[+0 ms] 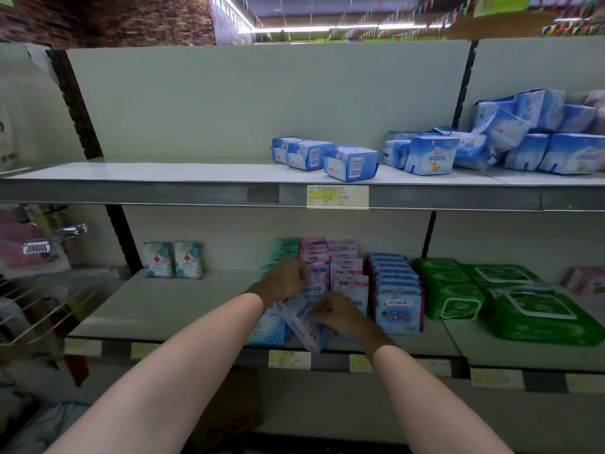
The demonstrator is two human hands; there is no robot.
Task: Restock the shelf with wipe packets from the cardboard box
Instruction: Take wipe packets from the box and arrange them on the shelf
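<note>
Wipe packet (pixel 302 317): pink-lilac, tilted, long axis leaning up-left, at lower shelf (pixel 170 306) front edge. Pinched by right hand (pixel 337 314); left hand (pixel 288 280) curled at pink row (pixel 316 257) directly behind.

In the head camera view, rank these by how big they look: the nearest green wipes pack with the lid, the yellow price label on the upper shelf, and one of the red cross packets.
1. Nearest green wipes pack, clearly largest, though closeness to the camera inflates it.
2. Yellow price label.
3. Red cross packet; looks close in area to the label, and sits further back, so this order is unsure.
</note>
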